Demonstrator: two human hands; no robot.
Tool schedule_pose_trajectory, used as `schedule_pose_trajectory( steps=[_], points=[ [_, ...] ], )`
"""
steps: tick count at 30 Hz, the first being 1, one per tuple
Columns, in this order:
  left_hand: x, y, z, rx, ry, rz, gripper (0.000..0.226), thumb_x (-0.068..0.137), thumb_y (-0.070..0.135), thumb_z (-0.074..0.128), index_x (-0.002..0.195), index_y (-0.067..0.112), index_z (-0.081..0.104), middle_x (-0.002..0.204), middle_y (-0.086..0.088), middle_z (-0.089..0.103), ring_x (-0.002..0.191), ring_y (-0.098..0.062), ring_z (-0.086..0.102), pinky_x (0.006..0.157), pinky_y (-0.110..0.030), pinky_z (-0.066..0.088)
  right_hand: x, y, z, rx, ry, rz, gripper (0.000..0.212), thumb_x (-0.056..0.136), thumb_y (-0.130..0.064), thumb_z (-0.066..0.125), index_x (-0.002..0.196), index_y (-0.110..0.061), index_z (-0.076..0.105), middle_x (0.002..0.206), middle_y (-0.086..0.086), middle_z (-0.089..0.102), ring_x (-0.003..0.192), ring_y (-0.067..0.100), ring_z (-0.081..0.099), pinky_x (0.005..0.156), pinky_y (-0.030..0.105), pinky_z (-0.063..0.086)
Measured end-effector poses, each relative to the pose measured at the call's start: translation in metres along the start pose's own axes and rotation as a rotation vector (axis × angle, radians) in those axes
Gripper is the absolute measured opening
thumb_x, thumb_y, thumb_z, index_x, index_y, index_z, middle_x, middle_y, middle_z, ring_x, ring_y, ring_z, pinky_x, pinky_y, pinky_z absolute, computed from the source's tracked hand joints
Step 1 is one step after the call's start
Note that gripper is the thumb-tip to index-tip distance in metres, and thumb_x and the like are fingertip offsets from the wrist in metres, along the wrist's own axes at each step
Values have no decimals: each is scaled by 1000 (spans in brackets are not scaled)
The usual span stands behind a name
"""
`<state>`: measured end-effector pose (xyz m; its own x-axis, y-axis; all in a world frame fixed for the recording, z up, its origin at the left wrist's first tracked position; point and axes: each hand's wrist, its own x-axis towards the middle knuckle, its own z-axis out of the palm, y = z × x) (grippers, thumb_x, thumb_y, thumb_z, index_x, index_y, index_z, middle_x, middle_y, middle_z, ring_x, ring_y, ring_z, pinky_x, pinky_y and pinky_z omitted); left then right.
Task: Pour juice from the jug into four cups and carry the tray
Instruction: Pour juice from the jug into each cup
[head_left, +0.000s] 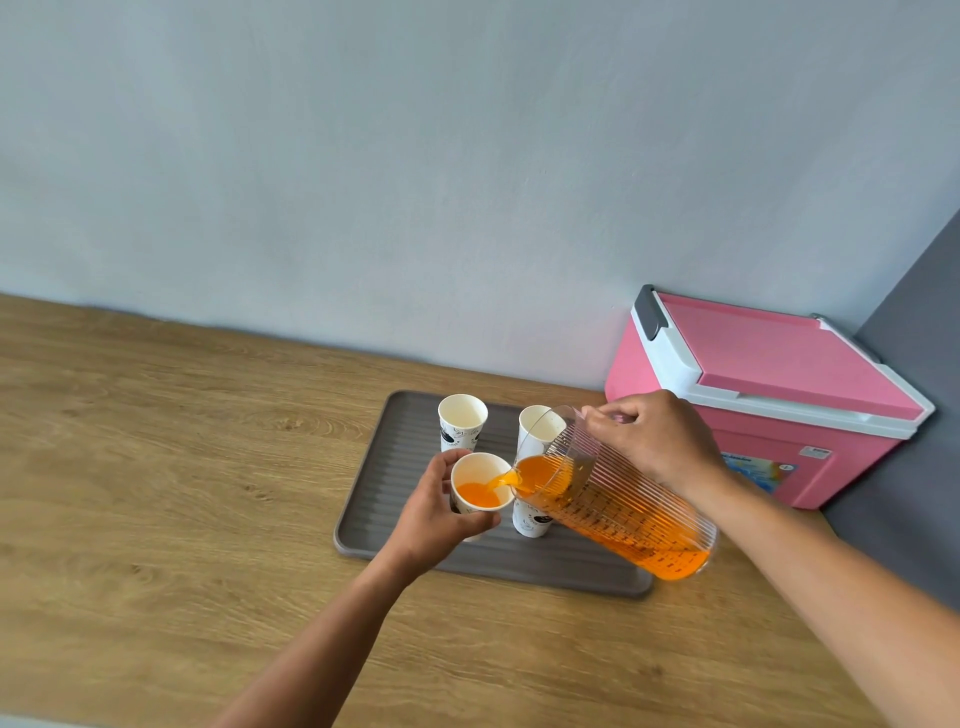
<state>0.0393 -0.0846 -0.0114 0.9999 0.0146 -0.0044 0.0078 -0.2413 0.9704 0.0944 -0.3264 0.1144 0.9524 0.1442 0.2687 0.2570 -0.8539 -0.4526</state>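
Note:
A grey ribbed tray (395, 467) lies on the wooden table. My left hand (434, 512) grips a white paper cup (480, 480) over the tray's front part; orange juice lies in its bottom. My right hand (649, 441) holds a clear ribbed jug (618, 504) by its handle, tilted left, and a stream of juice runs from its spout into that cup. An empty cup (461, 423) stands at the tray's back left. A second empty cup (537, 423) stands behind the jug's rim. A third cup (530, 522) stands under the jug, mostly hidden.
A pink cooler box (779, 384) with a white-rimmed lid stands right of the tray, against the pale wall. A dark grey wall (914, 364) closes the right side. The wooden table (156, 493) stretches to the left and front of the tray.

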Motion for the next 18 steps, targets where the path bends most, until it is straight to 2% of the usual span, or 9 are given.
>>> schedule_pose_trajectory(
  steps=[3,8,14,18],
  points=[
    [0,0,0,0,1,-4,76,70,20,85,130,33,40,116,20,54,106,6,49,77,-8,38,0,0,0,-10,2,5,41,83,-65,57,92,-33,80,74,-20,67,68,3,58,58,19,34],
    [-1,1,0,2,-4,-5,77,70,21,85,131,32,39,116,19,54,106,5,50,76,-9,39,0,1,1,-19,9,6,46,80,-70,54,93,-34,79,84,-15,75,72,6,63,60,20,37],
    [-2,3,0,-6,-7,-7,78,70,21,85,132,31,39,116,18,54,106,6,50,74,-7,41,-2,0,-1,-24,5,12,47,80,-70,54,94,-33,79,86,-14,76,75,7,65,61,21,39],
    [-4,5,1,-12,-10,-8,78,71,18,84,133,29,39,115,16,56,103,6,51,70,-3,44,-3,0,-2,-15,14,20,49,77,-74,53,93,-35,79,86,-15,76,78,8,67,65,24,45]
  ],
)
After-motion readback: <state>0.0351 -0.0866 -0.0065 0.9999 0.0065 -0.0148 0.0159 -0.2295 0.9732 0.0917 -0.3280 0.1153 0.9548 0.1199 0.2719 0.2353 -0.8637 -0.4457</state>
